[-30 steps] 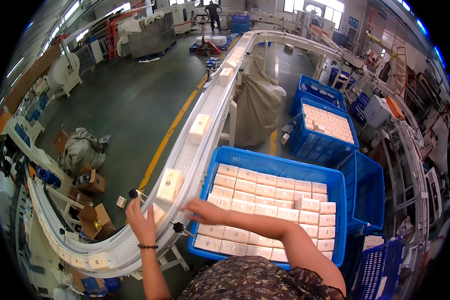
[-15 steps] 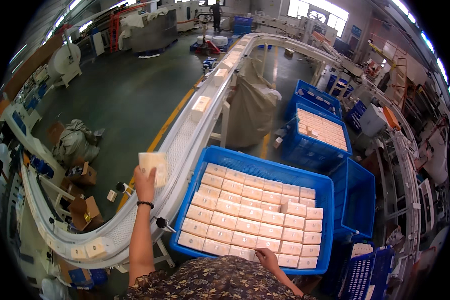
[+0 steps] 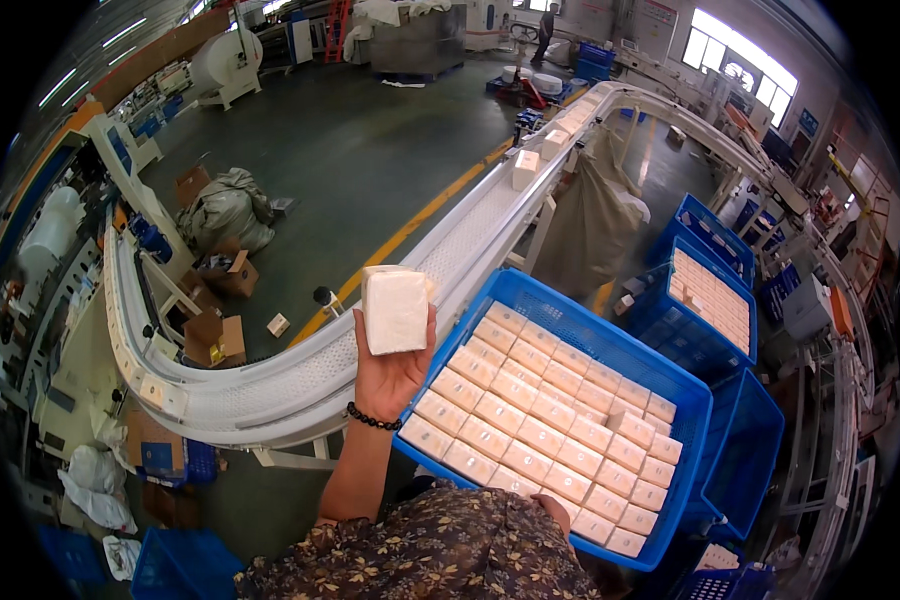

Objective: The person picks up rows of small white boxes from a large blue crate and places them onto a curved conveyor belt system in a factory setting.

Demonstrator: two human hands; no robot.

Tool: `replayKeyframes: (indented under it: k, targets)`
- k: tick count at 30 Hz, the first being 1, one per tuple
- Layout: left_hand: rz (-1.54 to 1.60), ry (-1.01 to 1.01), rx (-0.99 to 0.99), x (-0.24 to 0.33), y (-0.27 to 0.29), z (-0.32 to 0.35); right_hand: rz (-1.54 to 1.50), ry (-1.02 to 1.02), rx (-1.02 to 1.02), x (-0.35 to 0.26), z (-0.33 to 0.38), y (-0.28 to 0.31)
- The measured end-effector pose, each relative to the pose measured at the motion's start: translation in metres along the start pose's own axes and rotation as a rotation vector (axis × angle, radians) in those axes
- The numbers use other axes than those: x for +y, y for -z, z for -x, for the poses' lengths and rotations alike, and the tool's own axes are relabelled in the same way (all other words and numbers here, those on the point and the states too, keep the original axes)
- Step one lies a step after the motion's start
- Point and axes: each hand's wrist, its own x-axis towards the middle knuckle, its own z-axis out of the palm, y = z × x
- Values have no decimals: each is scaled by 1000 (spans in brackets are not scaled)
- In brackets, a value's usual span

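Note:
My left hand (image 3: 388, 385), with a dark bead bracelet at the wrist, is closed round a cream-white tissue pack (image 3: 395, 312). It holds the pack up between the conveyor and the crate, a broad plain side showing. Only a small part of my right hand (image 3: 556, 508) shows at the near edge of the blue crate (image 3: 701, 440); my patterned top hides its fingers. Inside that crate, small cream packs (image 3: 550, 411) lie in tight rows, and one (image 3: 632, 428) stands a little proud of the others toward the right.
A curved white conveyor (image 3: 450, 255) runs past on the left, carrying several packs (image 3: 526, 170) at its far stretch. More blue crates (image 3: 740, 440) stand right of mine, one full of packs (image 3: 710, 300). Cardboard boxes (image 3: 213, 338) lie on the floor beyond the conveyor.
My left hand has brought the tissue pack from over the conveyor toward the crate and turned it. The view has swung left. My right hand has slipped mostly behind my top.

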Motion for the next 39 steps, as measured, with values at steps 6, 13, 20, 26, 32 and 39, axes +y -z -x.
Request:
replayKeyframes:
  k: [6,13,20,26,32,39]
  targets:
    - [117,-13,43,-4,-8,19,83,1,67,-20,4,1]
    - [192,-64,14,11,13,31,95,34,104,-2,2,-10]
    - [-21,-98,-22,1,-2,41,144,35,168,-8,6,-12]
    - [-102,-278,104,12,9,48,187,61,187,-8,6,-14]
    - [-1340,-861,277,6,30,46,197,3,161,-5,6,-15]
    - [-2024,-1186,18,12,34,43,192,30,179,1,3,-16]
